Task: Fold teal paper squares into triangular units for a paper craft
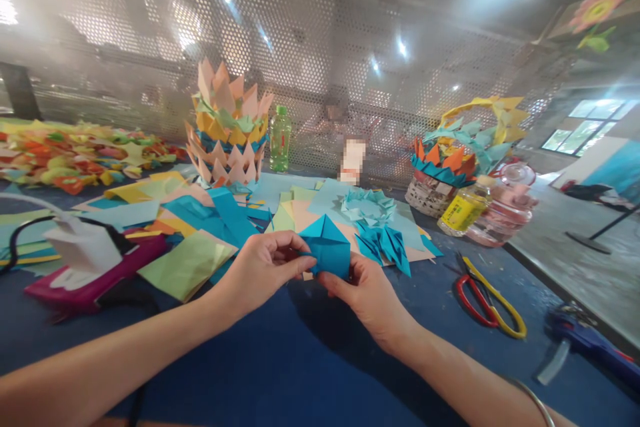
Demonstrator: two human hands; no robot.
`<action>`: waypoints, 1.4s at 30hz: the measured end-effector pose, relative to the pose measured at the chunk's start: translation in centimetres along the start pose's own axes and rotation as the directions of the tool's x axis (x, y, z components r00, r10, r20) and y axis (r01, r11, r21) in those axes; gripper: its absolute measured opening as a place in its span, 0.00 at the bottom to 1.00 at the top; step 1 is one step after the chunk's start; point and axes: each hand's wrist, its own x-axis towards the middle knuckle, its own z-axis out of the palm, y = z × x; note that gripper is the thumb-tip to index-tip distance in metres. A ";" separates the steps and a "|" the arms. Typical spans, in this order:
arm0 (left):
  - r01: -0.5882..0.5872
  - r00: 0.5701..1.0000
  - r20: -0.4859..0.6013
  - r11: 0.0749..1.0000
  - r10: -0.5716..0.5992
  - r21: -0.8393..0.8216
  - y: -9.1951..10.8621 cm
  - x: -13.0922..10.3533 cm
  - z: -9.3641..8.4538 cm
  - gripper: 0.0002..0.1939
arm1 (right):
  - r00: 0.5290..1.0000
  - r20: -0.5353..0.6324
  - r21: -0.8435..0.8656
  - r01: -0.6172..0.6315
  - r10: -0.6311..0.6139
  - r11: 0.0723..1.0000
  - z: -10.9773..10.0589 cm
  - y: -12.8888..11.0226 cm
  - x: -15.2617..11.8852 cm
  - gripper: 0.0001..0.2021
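A blue folded paper piece (330,247) with a pointed top is held up just above the table's front half. My left hand (273,263) pinches its left edge between thumb and fingers. On its lower right corner, my right hand (363,290) is closed with the thumb in front. Behind the piece, several folded blue paper pieces (385,243) lie beside a light blue paper ring (367,203). Left of my hands are a green paper square (187,263) and loose blue paper sheets (210,217).
A tiered paper basket (227,140) and a green bottle (281,139) stand at the back. Red and yellow scissors (493,297) and a blue glue gun (590,340) lie right. A magenta power strip (100,273) with a white charger (80,250) sits left.
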 end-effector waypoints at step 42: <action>-0.086 0.993 -0.064 0.981 0.098 0.173 -0.8 -0.5 0.2 0.08 | 1.000 0.004 -0.064 0.003 -0.003 0.998 0.4 -0.1 -0.1 0.10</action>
